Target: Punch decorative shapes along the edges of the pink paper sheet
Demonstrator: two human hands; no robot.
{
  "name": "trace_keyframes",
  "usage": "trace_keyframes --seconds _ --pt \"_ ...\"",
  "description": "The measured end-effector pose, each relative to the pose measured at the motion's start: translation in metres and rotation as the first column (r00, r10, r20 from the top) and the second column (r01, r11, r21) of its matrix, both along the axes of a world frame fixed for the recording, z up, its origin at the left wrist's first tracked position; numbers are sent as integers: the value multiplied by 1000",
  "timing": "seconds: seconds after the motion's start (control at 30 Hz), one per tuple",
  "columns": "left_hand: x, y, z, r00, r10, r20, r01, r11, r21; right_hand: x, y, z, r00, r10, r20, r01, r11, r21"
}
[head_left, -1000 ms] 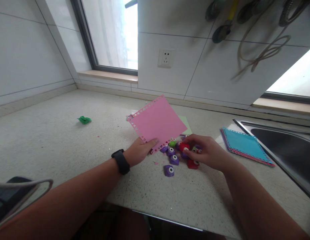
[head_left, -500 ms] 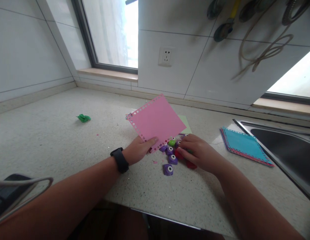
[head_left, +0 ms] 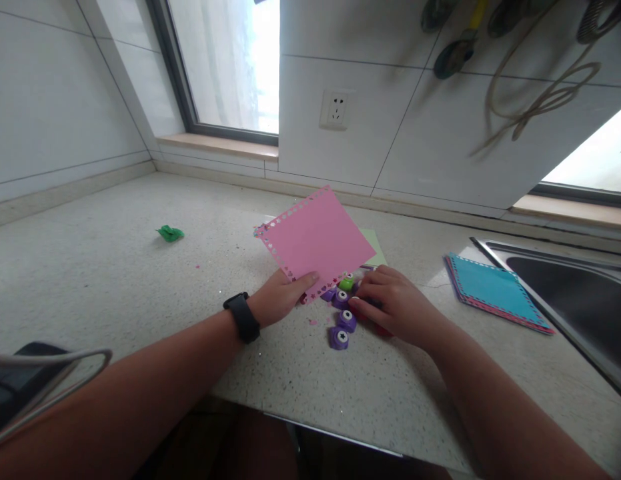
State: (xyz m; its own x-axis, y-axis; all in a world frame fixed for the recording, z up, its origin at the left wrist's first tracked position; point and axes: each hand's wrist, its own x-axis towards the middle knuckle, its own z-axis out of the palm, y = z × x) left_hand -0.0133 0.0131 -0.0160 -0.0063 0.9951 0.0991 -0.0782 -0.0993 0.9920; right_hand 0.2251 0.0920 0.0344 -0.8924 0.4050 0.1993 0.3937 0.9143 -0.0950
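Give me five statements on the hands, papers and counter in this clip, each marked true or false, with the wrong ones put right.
1. The left hand holds the pink sheet. True.
2. The watch is on the right wrist. False: the watch is on the left wrist.
3. A blue sheet tops the stack by the sink. True.
4. The green scrap lies right of the pink sheet. False: the green scrap lies left of it.
5. The right hand is at the punches. True.
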Motion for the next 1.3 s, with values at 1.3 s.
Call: trace_keyframes --seconds 1.3 --pt "-1 -3 -1 993 105 -60 -109 992 -63 33 32 9 943 -244 -228 229 969 -88"
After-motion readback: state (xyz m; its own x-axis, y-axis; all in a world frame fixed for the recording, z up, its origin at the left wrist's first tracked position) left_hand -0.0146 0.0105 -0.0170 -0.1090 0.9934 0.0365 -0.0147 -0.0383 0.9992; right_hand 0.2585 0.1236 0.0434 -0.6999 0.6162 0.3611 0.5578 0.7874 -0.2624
